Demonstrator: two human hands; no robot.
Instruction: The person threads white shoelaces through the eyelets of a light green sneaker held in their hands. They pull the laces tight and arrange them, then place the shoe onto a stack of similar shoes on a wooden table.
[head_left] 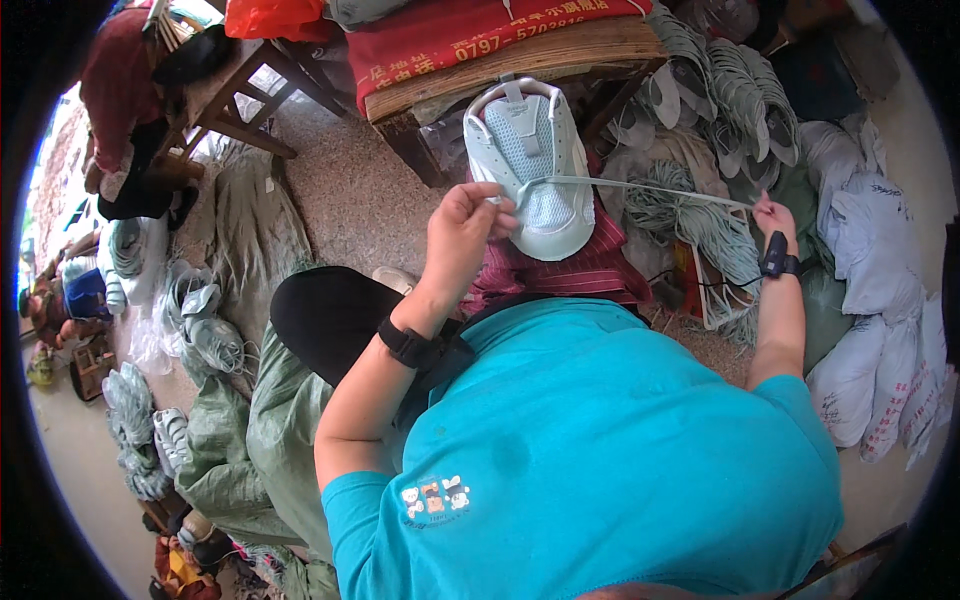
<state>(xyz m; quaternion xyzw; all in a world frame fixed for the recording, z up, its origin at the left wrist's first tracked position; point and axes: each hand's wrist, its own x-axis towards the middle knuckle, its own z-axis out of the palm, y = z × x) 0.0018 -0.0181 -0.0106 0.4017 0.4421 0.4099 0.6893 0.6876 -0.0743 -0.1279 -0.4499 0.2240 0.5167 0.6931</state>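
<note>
An outstretched right hand holds a lace taut from a pale shoe, the left hand pinching lace at its side.

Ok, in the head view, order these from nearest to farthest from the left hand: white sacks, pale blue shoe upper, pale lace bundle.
From the left hand:
1. Pale blue shoe upper, just to its right.
2. Pale lace bundle, farther right.
3. White sacks, far right, past the right hand.
</note>
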